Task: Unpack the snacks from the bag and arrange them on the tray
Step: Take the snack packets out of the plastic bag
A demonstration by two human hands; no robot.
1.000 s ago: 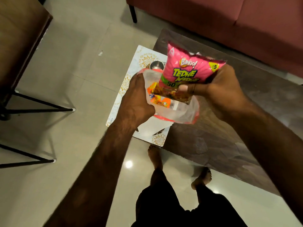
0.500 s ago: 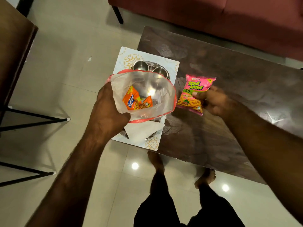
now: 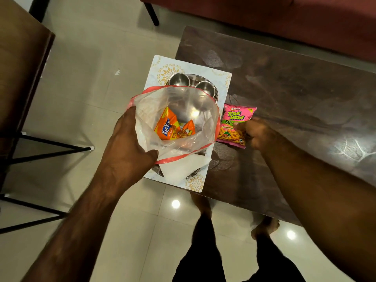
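Note:
My left hand [image 3: 127, 147] grips the near rim of a clear plastic bag [image 3: 195, 119] with a red edge and holds it open above the tray. Inside the bag lies an orange Kurkure packet [image 3: 169, 126]. The white patterned tray [image 3: 222, 86] rests on the table's left end. On it sits a steel plate with two small steel bowls [image 3: 179, 79] and a white napkin [image 3: 183, 169], mostly hidden by the bag. My right hand [image 3: 257, 132] holds a pink Tedhe Medhe packet [image 3: 234, 124] by its right side, low over the table just right of the tray.
The dark brown coffee table [image 3: 295, 94] stretches to the right. A red sofa [image 3: 284, 19] stands behind it. A wooden table with black metal legs [image 3: 22, 64] stands at the left. My bare feet and black shorts show on the tiled floor below.
My right hand lifted the pink packet out of the bag and carried it right and down, close to the table beside the tray. The left hand kept the bag open.

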